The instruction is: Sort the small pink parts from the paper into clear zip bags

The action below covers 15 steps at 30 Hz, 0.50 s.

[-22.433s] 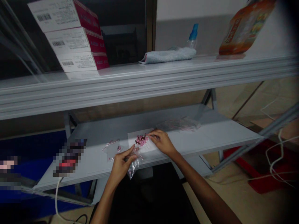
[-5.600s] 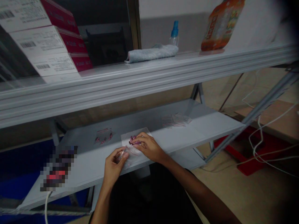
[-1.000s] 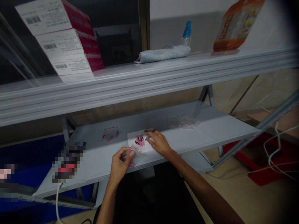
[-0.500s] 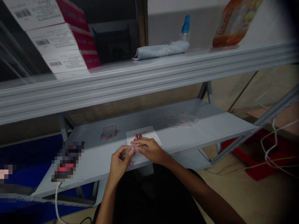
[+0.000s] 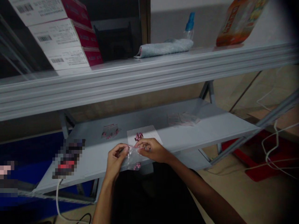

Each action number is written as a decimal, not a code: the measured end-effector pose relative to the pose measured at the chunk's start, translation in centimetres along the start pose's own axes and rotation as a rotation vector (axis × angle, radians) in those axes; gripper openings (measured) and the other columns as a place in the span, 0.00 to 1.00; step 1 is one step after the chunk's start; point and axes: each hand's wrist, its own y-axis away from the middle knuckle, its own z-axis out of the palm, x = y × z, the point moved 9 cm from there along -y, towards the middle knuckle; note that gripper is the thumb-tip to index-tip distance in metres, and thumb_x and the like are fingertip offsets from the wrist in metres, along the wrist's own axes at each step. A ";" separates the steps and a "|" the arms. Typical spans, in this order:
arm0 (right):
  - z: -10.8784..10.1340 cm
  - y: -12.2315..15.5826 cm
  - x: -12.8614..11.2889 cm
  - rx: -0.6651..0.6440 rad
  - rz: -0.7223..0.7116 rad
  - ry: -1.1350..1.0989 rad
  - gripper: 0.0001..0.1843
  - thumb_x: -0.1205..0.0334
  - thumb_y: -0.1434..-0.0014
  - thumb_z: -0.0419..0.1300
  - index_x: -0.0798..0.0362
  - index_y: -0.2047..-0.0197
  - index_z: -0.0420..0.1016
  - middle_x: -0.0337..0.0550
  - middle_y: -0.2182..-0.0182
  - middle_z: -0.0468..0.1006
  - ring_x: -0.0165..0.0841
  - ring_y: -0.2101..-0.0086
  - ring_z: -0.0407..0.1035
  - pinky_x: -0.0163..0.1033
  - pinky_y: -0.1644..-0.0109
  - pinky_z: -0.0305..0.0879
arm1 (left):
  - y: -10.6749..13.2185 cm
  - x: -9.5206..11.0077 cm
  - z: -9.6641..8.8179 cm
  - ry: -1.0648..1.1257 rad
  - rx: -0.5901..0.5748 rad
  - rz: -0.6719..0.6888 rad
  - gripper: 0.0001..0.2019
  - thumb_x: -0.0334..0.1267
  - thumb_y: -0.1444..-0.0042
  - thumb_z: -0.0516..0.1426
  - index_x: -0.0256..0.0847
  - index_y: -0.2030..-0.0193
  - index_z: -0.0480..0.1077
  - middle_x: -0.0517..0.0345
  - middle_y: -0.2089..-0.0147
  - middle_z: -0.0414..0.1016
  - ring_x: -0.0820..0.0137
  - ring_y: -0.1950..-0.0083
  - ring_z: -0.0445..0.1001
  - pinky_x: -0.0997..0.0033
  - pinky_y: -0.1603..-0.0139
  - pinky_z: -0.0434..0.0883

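A small clear zip bag [image 5: 133, 158] hangs between my hands at the shelf's front edge, with several pink and dark pieces [image 5: 137, 166] gathered at its bottom. My left hand [image 5: 116, 158] pinches the bag's top left corner. On the other top corner, my right hand [image 5: 151, 150] is closed with thumb against fingers. Just beyond my right fingers, a pile of pink and dark red pieces [image 5: 138, 136] lies on a white sheet [image 5: 154, 132]. Another clear bag [image 5: 110, 131] with several pink pieces rests to the left of the sheet.
Flat clear bags [image 5: 182, 119] lie at the back right of the lower shelf [image 5: 201, 133]. A blurred-out item [image 5: 68, 158] is at its left end. The upper ledge holds stacked boxes [image 5: 63, 40], a folded cloth [image 5: 164, 48], a spray bottle [image 5: 190, 26] and an orange bottle [image 5: 235, 25].
My hands have moved apart, stretching the bag's top edge between them. The bag and its pink pieces now hang in fuller view. The view has shifted slightly.
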 end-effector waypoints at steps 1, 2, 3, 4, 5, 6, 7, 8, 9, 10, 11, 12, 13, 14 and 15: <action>0.0 0.1 -0.2 -0.027 -0.006 0.009 0.10 0.63 0.42 0.61 0.54 0.57 0.79 0.38 0.71 0.76 0.27 0.72 0.67 0.31 0.69 0.62 | 0.0 -0.1 0.1 -0.002 -0.018 -0.010 0.12 0.46 0.46 0.64 0.38 0.66 0.76 0.58 0.69 0.75 0.69 0.67 0.72 0.74 0.65 0.67; 0.0 0.1 -0.2 -0.042 -0.009 0.013 0.09 0.63 0.42 0.62 0.54 0.58 0.79 0.38 0.72 0.75 0.27 0.72 0.66 0.31 0.69 0.62 | 0.0 -0.1 0.2 -0.007 -0.033 -0.018 0.12 0.46 0.47 0.64 0.37 0.67 0.76 0.58 0.70 0.75 0.70 0.69 0.71 0.74 0.65 0.67; 0.0 0.1 -0.2 -0.047 -0.010 0.010 0.09 0.62 0.42 0.62 0.54 0.58 0.79 0.37 0.73 0.74 0.27 0.73 0.66 0.31 0.69 0.62 | -0.1 -0.2 0.3 -0.012 -0.042 -0.025 0.12 0.46 0.47 0.64 0.37 0.69 0.76 0.59 0.72 0.74 0.70 0.70 0.71 0.73 0.66 0.67; 0.1 0.1 -0.2 -0.043 -0.010 -0.003 0.09 0.60 0.42 0.63 0.54 0.58 0.78 0.37 0.73 0.74 0.27 0.72 0.66 0.31 0.69 0.62 | -0.1 -0.3 0.4 -0.018 -0.044 -0.030 0.12 0.45 0.47 0.64 0.37 0.69 0.76 0.59 0.73 0.74 0.70 0.71 0.70 0.73 0.66 0.67; 0.2 0.0 -0.1 -0.037 -0.009 -0.022 0.09 0.59 0.41 0.63 0.54 0.59 0.78 0.37 0.72 0.74 0.27 0.72 0.66 0.31 0.68 0.62 | -0.1 -0.3 0.4 -0.022 -0.041 -0.033 0.12 0.45 0.47 0.64 0.37 0.70 0.76 0.59 0.74 0.74 0.70 0.71 0.70 0.73 0.66 0.67; 0.4 0.0 0.1 -0.032 -0.010 -0.040 0.09 0.59 0.41 0.63 0.54 0.60 0.77 0.37 0.72 0.73 0.27 0.72 0.66 0.31 0.68 0.62 | -0.2 -0.4 0.4 -0.026 -0.036 -0.033 0.11 0.45 0.47 0.64 0.37 0.70 0.76 0.59 0.73 0.74 0.70 0.71 0.71 0.73 0.66 0.67; 0.7 -0.1 0.3 -0.030 -0.013 -0.054 0.09 0.58 0.40 0.62 0.55 0.61 0.77 0.38 0.72 0.74 0.27 0.71 0.66 0.31 0.68 0.62 | -0.2 -0.4 0.5 -0.033 -0.032 -0.031 0.11 0.44 0.48 0.64 0.37 0.70 0.76 0.59 0.73 0.74 0.70 0.71 0.71 0.73 0.66 0.67; 1.0 -0.2 0.4 -0.027 -0.017 -0.057 0.09 0.58 0.40 0.62 0.55 0.63 0.77 0.38 0.72 0.74 0.28 0.71 0.67 0.31 0.67 0.62 | -0.3 -0.4 0.5 -0.045 -0.030 -0.028 0.11 0.44 0.48 0.64 0.37 0.70 0.76 0.59 0.73 0.74 0.70 0.70 0.71 0.73 0.66 0.67; 1.2 -0.3 0.6 -0.019 -0.023 -0.048 0.09 0.58 0.39 0.61 0.55 0.64 0.77 0.38 0.72 0.74 0.28 0.71 0.67 0.31 0.67 0.62 | -0.3 -0.4 0.6 -0.060 -0.030 -0.022 0.10 0.44 0.48 0.64 0.37 0.70 0.76 0.59 0.72 0.75 0.70 0.69 0.71 0.74 0.66 0.67; 1.4 -0.4 0.8 -0.003 -0.032 -0.028 0.09 0.59 0.39 0.61 0.55 0.65 0.77 0.38 0.72 0.75 0.28 0.71 0.67 0.31 0.67 0.62 | -0.3 -0.4 0.7 -0.077 -0.029 -0.015 0.10 0.43 0.48 0.64 0.37 0.70 0.75 0.58 0.71 0.75 0.69 0.69 0.71 0.74 0.66 0.67; 1.5 -0.5 0.9 0.018 -0.045 -0.003 0.09 0.59 0.38 0.60 0.55 0.65 0.77 0.39 0.73 0.75 0.28 0.71 0.67 0.32 0.67 0.62 | -0.3 -0.4 0.8 -0.094 -0.027 -0.008 0.10 0.43 0.47 0.63 0.37 0.69 0.75 0.58 0.71 0.75 0.69 0.69 0.71 0.74 0.66 0.67; 1.6 -0.5 1.0 0.041 -0.060 0.021 0.09 0.59 0.38 0.60 0.55 0.65 0.77 0.39 0.72 0.76 0.28 0.71 0.67 0.32 0.67 0.62 | -0.3 -0.4 0.9 -0.111 -0.024 0.000 0.10 0.44 0.47 0.63 0.37 0.69 0.75 0.58 0.71 0.75 0.69 0.68 0.71 0.74 0.66 0.66; 1.6 -0.5 1.1 0.062 -0.075 0.042 0.09 0.59 0.38 0.60 0.55 0.66 0.77 0.39 0.72 0.76 0.29 0.71 0.68 0.32 0.66 0.62 | -0.3 -0.4 0.9 -0.127 -0.022 0.007 0.11 0.44 0.46 0.62 0.38 0.69 0.75 0.58 0.70 0.75 0.69 0.68 0.71 0.74 0.66 0.66; 1.6 -0.5 1.1 0.076 -0.090 0.056 0.08 0.60 0.38 0.60 0.55 0.66 0.77 0.39 0.72 0.76 0.29 0.70 0.68 0.32 0.66 0.62 | -0.2 -0.5 1.0 -0.139 -0.019 0.013 0.11 0.44 0.45 0.62 0.38 0.69 0.75 0.57 0.70 0.75 0.69 0.68 0.71 0.74 0.66 0.66; 1.6 -0.4 1.2 0.084 -0.100 0.064 0.08 0.60 0.39 0.61 0.55 0.66 0.77 0.40 0.71 0.77 0.29 0.70 0.68 0.32 0.66 0.62 | -0.2 -0.5 1.0 -0.148 -0.017 0.016 0.11 0.45 0.45 0.62 0.38 0.69 0.74 0.58 0.70 0.75 0.69 0.68 0.71 0.74 0.67 0.66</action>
